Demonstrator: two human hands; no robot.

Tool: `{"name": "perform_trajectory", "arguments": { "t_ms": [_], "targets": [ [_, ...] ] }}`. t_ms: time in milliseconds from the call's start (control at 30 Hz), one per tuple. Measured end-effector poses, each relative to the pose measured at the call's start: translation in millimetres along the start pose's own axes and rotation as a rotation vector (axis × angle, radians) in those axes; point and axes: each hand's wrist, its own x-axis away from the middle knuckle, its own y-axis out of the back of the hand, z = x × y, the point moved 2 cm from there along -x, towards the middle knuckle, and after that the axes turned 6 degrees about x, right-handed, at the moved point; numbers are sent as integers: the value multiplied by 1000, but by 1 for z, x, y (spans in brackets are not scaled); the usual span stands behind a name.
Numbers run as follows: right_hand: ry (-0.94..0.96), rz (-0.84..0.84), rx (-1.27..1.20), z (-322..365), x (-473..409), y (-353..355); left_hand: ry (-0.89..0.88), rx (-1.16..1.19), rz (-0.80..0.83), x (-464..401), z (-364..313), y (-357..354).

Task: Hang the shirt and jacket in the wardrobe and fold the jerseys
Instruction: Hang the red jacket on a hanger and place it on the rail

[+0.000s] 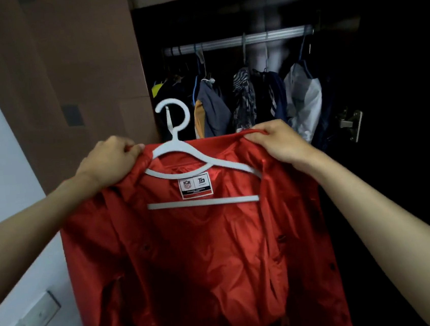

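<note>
Jacket [205,256], red and shiny, hangs open on a white hanger [181,153], held up before the open wardrobe [363,120]. Left hand [110,160] pinches one shoulder, right hand [278,143] grips the other. Behind, clothes [244,98] hang from the rail [238,40], well beyond the hook.

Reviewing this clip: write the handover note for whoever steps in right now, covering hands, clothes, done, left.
Left hand: grips the red jacket at its left shoulder.
Right hand: grips the right shoulder.
White hanger: inside the jacket's collar, hook free, not yet on the wardrobe rail.
Rail already carries several hung garments.
Done: jacket on its hanger.
Left: hook it on the rail. Shirt and jerseys are out of view, so their state is unknown.
</note>
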Motion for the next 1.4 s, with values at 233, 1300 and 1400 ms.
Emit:
{"name": "perform_trajectory", "arguments": {
  "t_ms": [233,1300,1400],
  "targets": [
    [32,51,-54,25,1,-26,-70,-282,-135,12,-34,-30],
    [392,248,358,69,98,-110,156,117,75,-10,-30,-34],
    [566,100,513,78,87,-118,169,257,152,-11,-37,-41]
  ]
}}
